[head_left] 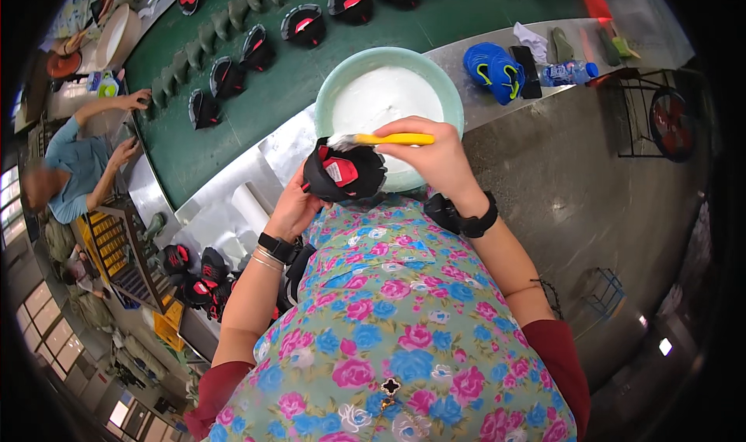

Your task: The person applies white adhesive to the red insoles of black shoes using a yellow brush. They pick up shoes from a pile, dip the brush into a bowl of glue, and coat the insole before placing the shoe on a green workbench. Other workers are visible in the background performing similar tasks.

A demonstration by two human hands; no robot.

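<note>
My left hand (292,209) grips a black shoe upper (367,172) from its left side, the opening turned up and a red label showing inside. In my right hand (431,151) is a paint brush (404,139) with a yellow handle, held nearly level. The brush's pale bristles lie at the far edge of the upper; contact looks likely but is hard to confirm. Just beyond both hands stands a light green basin (326,88) with white liquid (381,100) in it. The basin's near rim is partly hidden by the upper and my right hand.
A green belt (287,77) carries a row of black uppers (301,26) and dark green shoe lasts (180,67). On the metal ledge are a blue shoe (494,71) and a bottle (566,74). Black-and-red shoes (210,267) lie at left. A co-worker (74,170) reaches toward the belt.
</note>
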